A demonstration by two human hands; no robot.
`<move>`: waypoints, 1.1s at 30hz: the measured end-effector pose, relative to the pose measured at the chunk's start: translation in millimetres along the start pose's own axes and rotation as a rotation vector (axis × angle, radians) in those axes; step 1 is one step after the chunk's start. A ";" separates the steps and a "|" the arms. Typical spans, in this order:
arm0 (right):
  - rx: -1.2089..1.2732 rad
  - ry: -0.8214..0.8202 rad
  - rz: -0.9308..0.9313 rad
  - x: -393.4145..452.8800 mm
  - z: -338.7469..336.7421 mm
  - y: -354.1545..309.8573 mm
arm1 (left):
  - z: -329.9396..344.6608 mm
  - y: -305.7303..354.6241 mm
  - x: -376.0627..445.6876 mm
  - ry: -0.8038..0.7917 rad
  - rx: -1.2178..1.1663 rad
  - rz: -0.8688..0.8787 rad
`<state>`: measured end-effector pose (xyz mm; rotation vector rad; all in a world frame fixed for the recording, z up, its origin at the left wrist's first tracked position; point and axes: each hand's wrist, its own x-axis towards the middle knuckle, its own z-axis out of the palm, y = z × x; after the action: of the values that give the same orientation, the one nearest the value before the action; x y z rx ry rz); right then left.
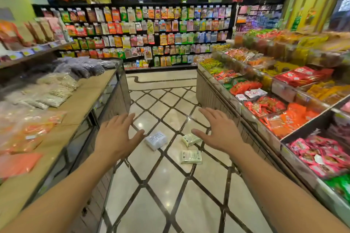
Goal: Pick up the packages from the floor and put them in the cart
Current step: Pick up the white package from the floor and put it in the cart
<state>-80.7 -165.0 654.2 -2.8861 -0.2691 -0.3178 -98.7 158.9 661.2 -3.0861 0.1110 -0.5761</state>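
Three packages lie on the tiled aisle floor ahead of me. A white package (pixel 156 140) lies on the left. A pale green one (pixel 191 139) sits to its right, partly behind my right thumb. A second pale green package (pixel 191 157) lies nearer to me. My left hand (pixel 116 134) is stretched forward, fingers spread, holding nothing, just left of the white package. Empty too, my right hand (pixel 217 128) reaches out with spread fingers, right of the green packages. Both hands are above the floor, apart from the packages. No cart is in view.
A display counter (pixel 91 91) with bagged goods lines the left of the aisle. Bins of red and orange snack packs (pixel 265 104) line the right. A wall of hanging packets (pixel 151 34) closes the far end. Diamond-patterned floor (pixel 166 195) runs between.
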 end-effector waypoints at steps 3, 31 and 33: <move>0.010 0.002 -0.010 58.7 26.6 0.6 | 35.9 -17.3 49.5 -0.038 -0.007 -0.024; 0.063 -0.073 -0.090 719.6 266.5 44.6 | 354.9 -152.0 629.1 -0.126 0.024 0.026; 0.075 -0.112 -0.095 771.3 296.6 53.6 | 385.4 -156.5 670.0 -0.184 0.032 -0.016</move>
<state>727.5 -24.5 541.5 -2.8265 -0.4295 -0.1588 674.3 263.5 545.2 -3.0920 0.0754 -0.2886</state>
